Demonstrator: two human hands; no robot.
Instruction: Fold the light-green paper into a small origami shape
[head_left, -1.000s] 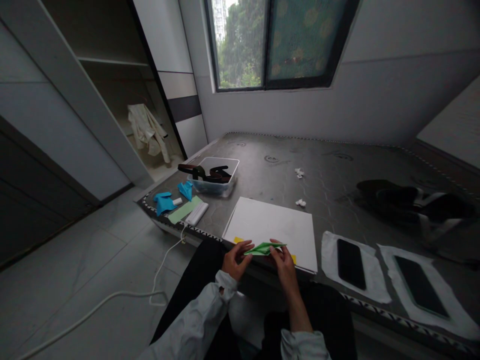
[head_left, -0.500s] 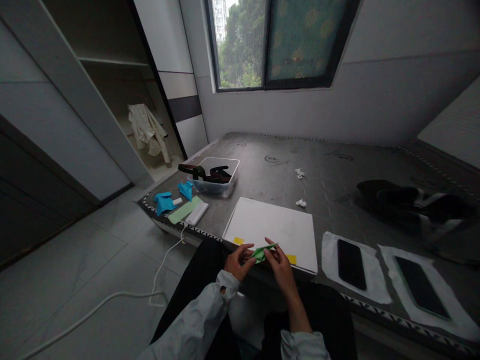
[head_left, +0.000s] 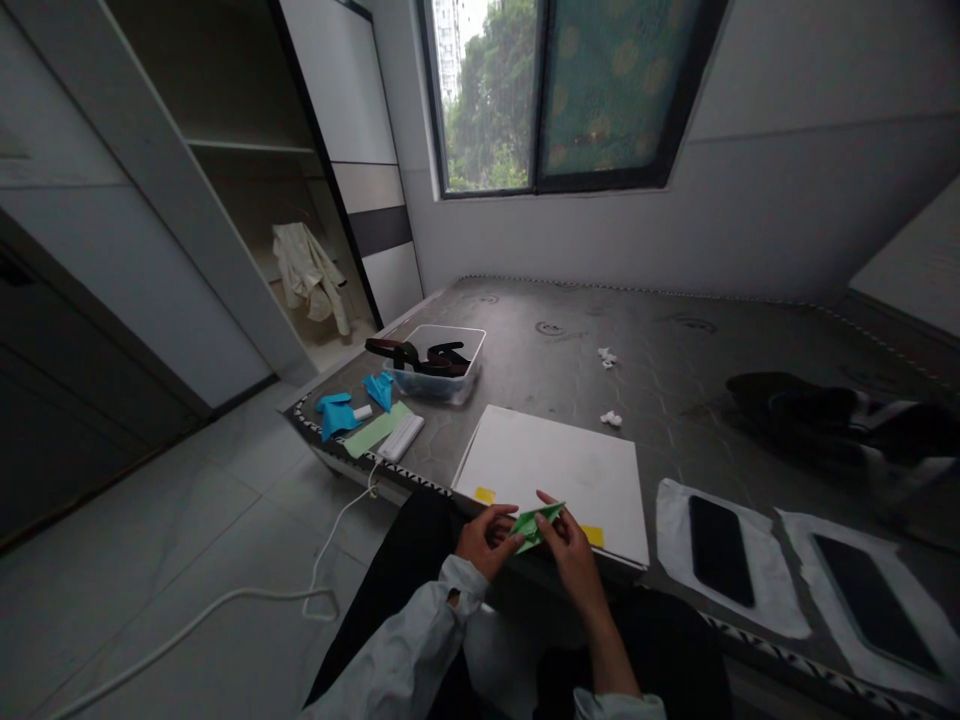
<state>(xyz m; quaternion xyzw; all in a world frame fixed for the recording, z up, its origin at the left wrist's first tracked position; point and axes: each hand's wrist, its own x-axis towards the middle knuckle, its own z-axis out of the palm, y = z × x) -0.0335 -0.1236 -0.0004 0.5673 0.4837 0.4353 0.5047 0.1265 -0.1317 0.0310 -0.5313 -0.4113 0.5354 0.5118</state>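
Between my two hands is a small piece of folded green paper (head_left: 534,527), held over the near edge of a flat white box (head_left: 559,470). My left hand (head_left: 486,540) pinches its left side between thumb and fingers. On the right side, my right hand (head_left: 568,545) grips it, thumb on the face turned toward me and fingers behind. Its creases show, but the exact folded shape is too small to make out. Yellow pieces (head_left: 485,495) lie at the box's near edge on both sides of my hands.
At left stand a clear plastic bin (head_left: 439,385) with dark straps, blue folded paper (head_left: 337,415), a light green strip (head_left: 375,432) and a white power strip (head_left: 403,438). Two phones (head_left: 720,550) lie on white sheets at right. Crumpled white tissues (head_left: 611,418) and a dark bag (head_left: 825,410) lie farther back.
The green paper is tilted so more of its face shows now. Both hands stay on it. The whole view has shifted slightly.
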